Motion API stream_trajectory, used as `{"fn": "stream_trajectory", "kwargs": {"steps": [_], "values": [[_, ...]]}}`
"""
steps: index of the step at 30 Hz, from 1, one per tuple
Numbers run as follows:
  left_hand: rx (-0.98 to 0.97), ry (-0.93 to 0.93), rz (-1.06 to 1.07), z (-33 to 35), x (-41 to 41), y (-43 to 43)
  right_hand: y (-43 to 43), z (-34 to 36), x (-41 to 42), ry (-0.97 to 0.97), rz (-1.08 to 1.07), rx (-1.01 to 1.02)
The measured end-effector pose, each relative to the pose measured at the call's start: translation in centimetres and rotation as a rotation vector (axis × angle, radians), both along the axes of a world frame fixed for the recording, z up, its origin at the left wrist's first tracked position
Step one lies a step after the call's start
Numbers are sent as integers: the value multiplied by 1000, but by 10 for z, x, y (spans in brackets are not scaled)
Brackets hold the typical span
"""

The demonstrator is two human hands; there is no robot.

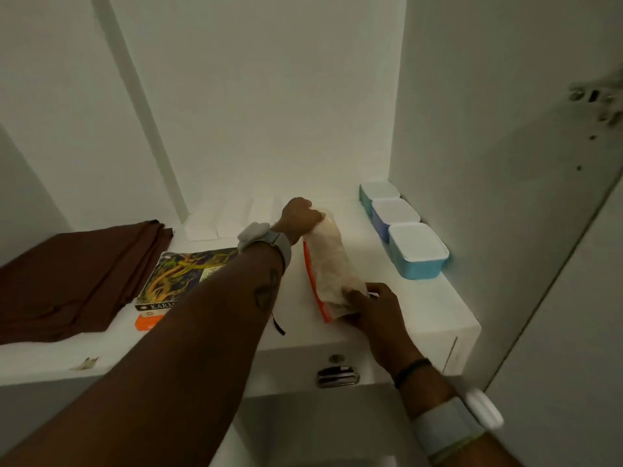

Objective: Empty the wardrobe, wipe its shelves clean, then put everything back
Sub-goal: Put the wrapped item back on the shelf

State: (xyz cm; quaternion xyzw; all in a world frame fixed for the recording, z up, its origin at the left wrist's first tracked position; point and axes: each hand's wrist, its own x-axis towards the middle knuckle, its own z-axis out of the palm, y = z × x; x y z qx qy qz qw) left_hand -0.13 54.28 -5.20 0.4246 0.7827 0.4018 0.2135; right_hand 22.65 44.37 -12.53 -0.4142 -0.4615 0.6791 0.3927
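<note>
Shelf [421, 298] — left hand [300, 215], right hand [371, 305] grip packet [332, 264] ends.

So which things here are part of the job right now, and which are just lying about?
Job in hand: packet, gripped at its ends by left hand and right hand; shelf.
Lying about: brown cloth, book, three blue boxes, white packs.

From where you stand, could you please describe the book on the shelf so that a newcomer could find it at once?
Start at the white wardrobe shelf. Between the folded brown cloth on its left and the packet gripped by the left hand and right hand lies the book, flat. It alone has a dark cover with orange branches; the left forearm crosses its corner.
</note>
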Motion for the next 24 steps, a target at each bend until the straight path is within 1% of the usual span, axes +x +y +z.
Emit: {"fn": "stream_trajectory", "kwargs": {"steps": [2, 4, 6, 8, 9, 10, 12, 13, 15, 17, 19, 21, 24], "values": [[-101, 93, -68, -7, 5, -3, 11, 5, -7, -161, 54, 34], [-210, 220, -160, -13, 11, -8, 18, 8, -10, -389, 162, 133], [-257, 284, -197, -21, 20, -18, 18, 10, -8, -643, 201, 305], [-241, 289, -146, -32, 30, -32, 25, 4, -5, -830, 108, 519], [-223, 295, -123, -39, 35, -42, 30, 2, -5, -837, 57, 598], [-204, 297, -108, -48, 40, -53, 36, 0, -5, -780, 43, 634], [-148, 258, -106, -66, 56, -80, 45, -3, -7, -669, 154, 652], [-102, 227, -113, -74, 64, -94, 47, -8, -10, -685, 238, 684], [-7, 175, -112, -88, 74, -113, 45, -21, -15, -802, 347, 781], [27, 147, -88, -97, 72, -115, 43, -28, -19, -887, 343, 843], [5, 205, -67, -101, 69, -111, 44, -29, -22, -938, 333, 863], [9, 266, -51, -100, 68, -107, 46, -30, -25, -955, 323, 869], [32, 248, -47, -100, 67, -103, 47, -30, -25, -978, 318, 893]]}}
